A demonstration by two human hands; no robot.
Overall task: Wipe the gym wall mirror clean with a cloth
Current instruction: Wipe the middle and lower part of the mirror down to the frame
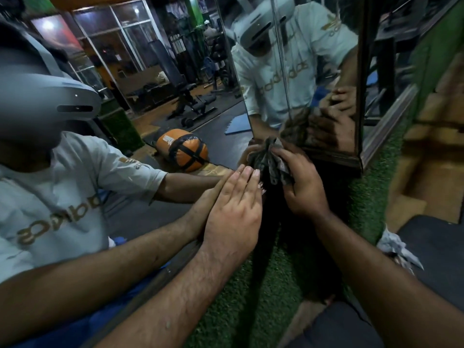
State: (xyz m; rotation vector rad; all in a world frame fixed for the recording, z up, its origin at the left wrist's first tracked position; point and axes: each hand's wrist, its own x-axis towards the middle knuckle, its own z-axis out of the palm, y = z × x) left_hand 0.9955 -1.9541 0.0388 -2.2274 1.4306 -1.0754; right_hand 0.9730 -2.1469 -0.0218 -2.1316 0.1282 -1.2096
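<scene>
Cloth (270, 162) grey-patterned; turf (364, 197) green; bag (182, 153) orange, black-strapped.

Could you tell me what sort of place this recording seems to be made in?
Most likely a gym. The wall mirror reflects a weight bench on dark floor mats and an orange punching bag lying on the floor. The right hand holds a cloth at the mirror corner.

My forearms bare, hairy, no sleeves reaching wrists. Left hand (233, 212) and right hand (305, 187): no rings, no watch, no gloves. Mirror reflection shows my pale short-sleeved T-shirt, gold lettering, grey headset.
</scene>
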